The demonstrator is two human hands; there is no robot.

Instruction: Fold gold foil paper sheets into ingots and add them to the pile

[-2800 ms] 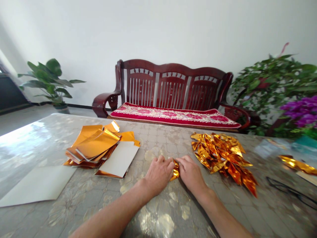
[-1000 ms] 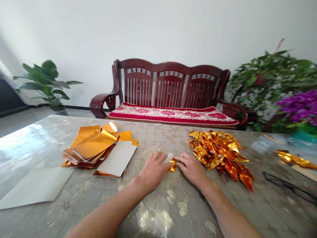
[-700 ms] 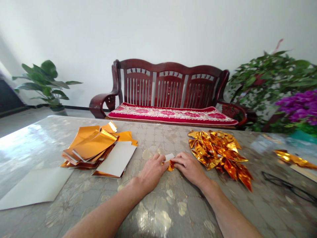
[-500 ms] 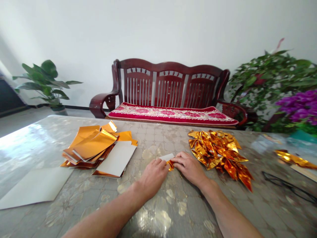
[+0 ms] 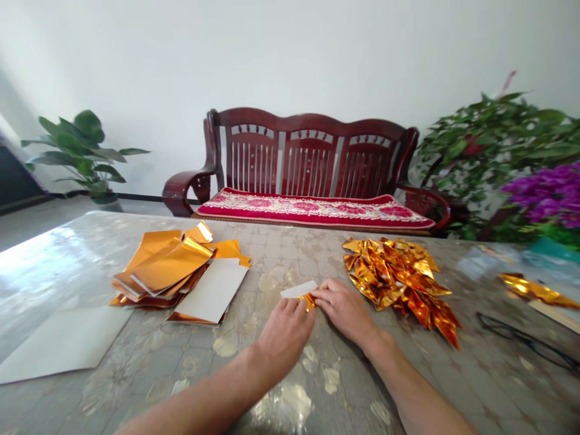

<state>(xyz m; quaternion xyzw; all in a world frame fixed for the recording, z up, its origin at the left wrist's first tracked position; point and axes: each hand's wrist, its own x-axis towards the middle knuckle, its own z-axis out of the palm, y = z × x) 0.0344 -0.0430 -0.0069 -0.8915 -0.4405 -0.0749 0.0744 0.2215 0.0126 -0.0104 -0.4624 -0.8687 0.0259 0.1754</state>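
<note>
Bare left hand [image 5: 286, 332], bare right hand [image 5: 343, 310], and two long bare forearms [image 5: 203, 396] tapering toward the wrists

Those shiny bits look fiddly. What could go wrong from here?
The small gold foil piece sits pinched between the left hand and right hand, so it might slip or crease. The loose pile of folded gold foil lies just beyond the right hand, so a careless move could scatter it. The white strip meets the foil piece at its edge and might shift out of line.
</note>
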